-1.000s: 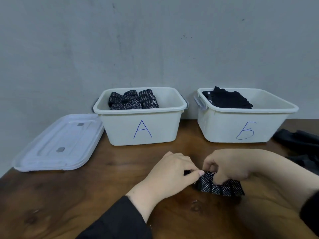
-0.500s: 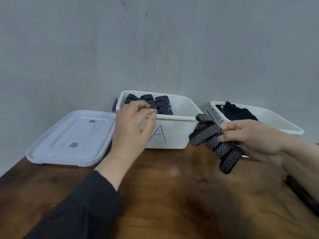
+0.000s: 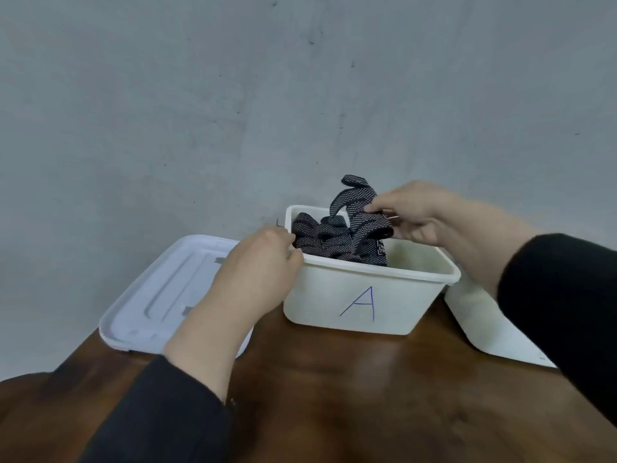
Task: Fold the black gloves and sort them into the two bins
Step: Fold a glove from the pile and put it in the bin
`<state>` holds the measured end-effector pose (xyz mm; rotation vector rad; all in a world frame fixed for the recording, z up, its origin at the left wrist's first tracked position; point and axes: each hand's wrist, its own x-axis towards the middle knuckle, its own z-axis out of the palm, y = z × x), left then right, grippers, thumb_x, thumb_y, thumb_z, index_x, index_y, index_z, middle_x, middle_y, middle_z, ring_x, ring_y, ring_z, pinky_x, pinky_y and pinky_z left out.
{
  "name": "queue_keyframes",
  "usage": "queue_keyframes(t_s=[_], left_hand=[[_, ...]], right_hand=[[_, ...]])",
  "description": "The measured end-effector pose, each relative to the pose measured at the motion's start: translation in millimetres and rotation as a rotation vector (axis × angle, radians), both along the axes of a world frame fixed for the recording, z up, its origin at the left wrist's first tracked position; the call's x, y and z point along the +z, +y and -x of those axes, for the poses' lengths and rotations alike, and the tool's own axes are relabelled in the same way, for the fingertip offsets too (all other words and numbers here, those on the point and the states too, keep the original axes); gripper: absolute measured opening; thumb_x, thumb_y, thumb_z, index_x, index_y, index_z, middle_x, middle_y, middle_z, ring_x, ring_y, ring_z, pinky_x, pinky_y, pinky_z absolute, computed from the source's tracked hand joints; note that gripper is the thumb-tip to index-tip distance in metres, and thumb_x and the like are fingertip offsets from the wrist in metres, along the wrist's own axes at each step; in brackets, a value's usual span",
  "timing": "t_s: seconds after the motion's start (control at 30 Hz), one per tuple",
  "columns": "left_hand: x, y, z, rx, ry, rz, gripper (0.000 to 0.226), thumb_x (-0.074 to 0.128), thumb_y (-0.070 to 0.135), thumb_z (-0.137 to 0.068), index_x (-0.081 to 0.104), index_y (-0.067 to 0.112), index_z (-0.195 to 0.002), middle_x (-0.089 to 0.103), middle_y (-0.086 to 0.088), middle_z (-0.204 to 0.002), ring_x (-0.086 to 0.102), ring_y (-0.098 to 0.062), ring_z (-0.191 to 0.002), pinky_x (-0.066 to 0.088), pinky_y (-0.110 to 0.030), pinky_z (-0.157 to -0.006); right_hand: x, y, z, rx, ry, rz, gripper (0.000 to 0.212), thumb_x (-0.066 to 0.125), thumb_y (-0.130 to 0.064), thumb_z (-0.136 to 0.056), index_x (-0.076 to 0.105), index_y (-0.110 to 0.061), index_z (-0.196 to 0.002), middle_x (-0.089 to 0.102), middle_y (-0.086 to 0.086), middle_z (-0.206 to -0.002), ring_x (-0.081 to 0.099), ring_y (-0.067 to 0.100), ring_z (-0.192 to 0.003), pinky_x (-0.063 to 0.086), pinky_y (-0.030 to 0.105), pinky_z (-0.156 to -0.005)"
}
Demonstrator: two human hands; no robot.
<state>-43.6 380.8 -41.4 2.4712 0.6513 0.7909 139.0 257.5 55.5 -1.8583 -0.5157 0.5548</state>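
Against a grey wall, at the far side of a brown wooden tabletop, a person in dark sleeves works over a white plastic bin marked "A" in blue pen. Seen from the head camera, the right hand reaches in from the right and pinches a black glove with white dots between thumb and curled fingers, holding it just above the bin's open top; one end of the glove stands up above the hand, the other hangs toward the contents. Below it, more dotted black gloves, folded, lie packed in the left and middle part of the bin, while the right part shows bare white wall. The left hand comes in from the near left and sits at the bin's left rim, knuckles toward the camera, fingers curled over the edge beside the folded gloves; whether this grip closes on the rim, on a glove, or on nothing cannot be told from this angle.

Left of the bin, a white lid lies flat on the tabletop, partly covered by the left forearm. Right of the bin, a second white bin stands close beside it, mostly hidden behind the right sleeve, its label and contents out of sight.
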Motion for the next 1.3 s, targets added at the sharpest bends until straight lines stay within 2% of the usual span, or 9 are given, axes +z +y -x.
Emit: queue_keyframes(t_s=[0.1, 0.2, 0.37, 0.5, 0.6, 0.7, 0.97, 1.13, 1.3], left_hand=[[-1.9, 2.1, -2.5, -0.023, -0.026, 0.003, 0.029, 0.047, 0.025, -0.098, 0.066, 0.01, -0.113, 0.064, -0.001, -0.125, 0.059, -0.024, -0.109, 0.045, -0.031, -0.084], [-4.2, 9.7, -4.0, -0.034, -0.045, 0.026, 0.022, 0.046, 0.025, -0.096, 0.061, 0.016, -0.082, 0.064, 0.003, -0.095, 0.059, -0.025, -0.089, 0.048, -0.034, -0.074], [-3.9, 16.7, -3.3, -0.044, -0.044, 0.036, 0.022, 0.046, 0.024, -0.095, 0.062, 0.011, -0.088, 0.06, 0.003, -0.091, 0.056, -0.024, -0.086, 0.049, -0.035, -0.074], [-5.6, 15.2, -4.3, -0.035, -0.045, 0.044, 0.02, 0.045, 0.023, -0.094, 0.049, 0.012, -0.078, 0.062, 0.002, -0.088, 0.055, -0.024, -0.081, 0.047, -0.035, -0.067], [-6.1, 14.0, -4.4, -0.038, -0.036, 0.038, 0.015, 0.046, 0.024, -0.095, 0.051, 0.017, -0.083, 0.052, 0.006, -0.087, 0.049, -0.019, -0.08, 0.037, -0.031, -0.064], [-4.9, 12.7, -3.8, -0.034, -0.03, 0.033, 0.016, 0.045, 0.024, -0.096, 0.047, 0.019, -0.081, 0.047, 0.005, -0.084, 0.044, -0.019, -0.077, 0.032, -0.03, -0.063], [-1.0, 8.7, 0.1, -0.009, 0.0, 0.038, 0.021, 0.044, 0.023, -0.094, 0.059, 0.013, -0.083, 0.065, -0.001, -0.093, 0.057, -0.023, -0.082, 0.052, -0.042, -0.073], [2.2, 6.2, 2.0, -0.007, 0.018, 0.068, 0.026, 0.046, 0.021, -0.096, 0.067, 0.009, -0.103, 0.067, -0.006, -0.111, 0.06, -0.025, -0.1, 0.052, -0.044, -0.086], [1.4, 6.6, 3.0, 0.016, 0.026, 0.068, 0.024, 0.046, 0.023, -0.096, 0.066, 0.016, -0.106, 0.066, 0.005, -0.113, 0.059, -0.023, -0.108, 0.051, -0.039, -0.09]], right_hand=[[-10.4, 34.0, -1.2, -0.043, 0.007, 0.058, 0.008, 0.062, 0.005, -0.094, 0.058, 0.001, -0.099, 0.066, 0.015, -0.08, 0.067, 0.02, -0.05, 0.059, 0.034, -0.045], [-22.6, 56.5, 1.3, 0.009, 0.033, 0.175, 0.011, 0.062, -0.005, -0.098, 0.058, -0.001, -0.089, 0.065, 0.013, -0.083, 0.067, 0.019, -0.052, 0.059, 0.031, -0.05], [-43.5, 70.7, -2.7, 0.105, -0.625, 0.543, 0.024, 0.071, -0.024, -0.095, 0.069, -0.003, -0.105, 0.071, 0.016, -0.096, 0.069, 0.03, -0.086, 0.06, 0.042, -0.087], [-51.3, 69.2, -9.5, 0.171, -1.018, 0.559, 0.05, 0.072, -0.033, -0.092, 0.059, -0.016, -0.137, 0.054, 0.011, -0.138, 0.051, 0.032, -0.128, 0.041, 0.039, -0.108], [-53.3, 67.1, -11.1, 0.346, -1.071, 0.555, 0.056, 0.063, -0.029, -0.099, 0.045, -0.01, -0.148, 0.043, 0.011, -0.153, 0.04, 0.03, -0.141, 0.031, 0.032, -0.114], [-60.6, 67.8, -12.1, 0.45, -1.065, 0.664, 0.042, 0.051, -0.03, -0.105, 0.05, -0.01, -0.141, 0.054, 0.009, -0.144, 0.051, 0.029, -0.13, 0.036, 0.025, -0.094], [-70.4, 70.6, -15.1, 0.48, -0.986, 0.749, 0.034, 0.04, -0.032, -0.108, 0.052, -0.012, -0.133, 0.061, 0.009, -0.129, 0.055, 0.029, -0.119, 0.03, 0.027, -0.078], [-76.0, 75.1, -21.9, 0.475, -1.058, 0.688, 0.043, 0.04, -0.036, -0.107, 0.044, -0.024, -0.148, 0.052, 0.001, -0.148, 0.049, 0.03, -0.134, 0.041, 0.038, -0.102], [-70.0, 73.8, -15.6, 0.483, -1.127, 0.708, 0.048, 0.029, -0.036, -0.11, 0.03, -0.027, -0.158, 0.027, -0.002, -0.166, 0.027, 0.021, -0.151, 0.023, 0.052, -0.121]])
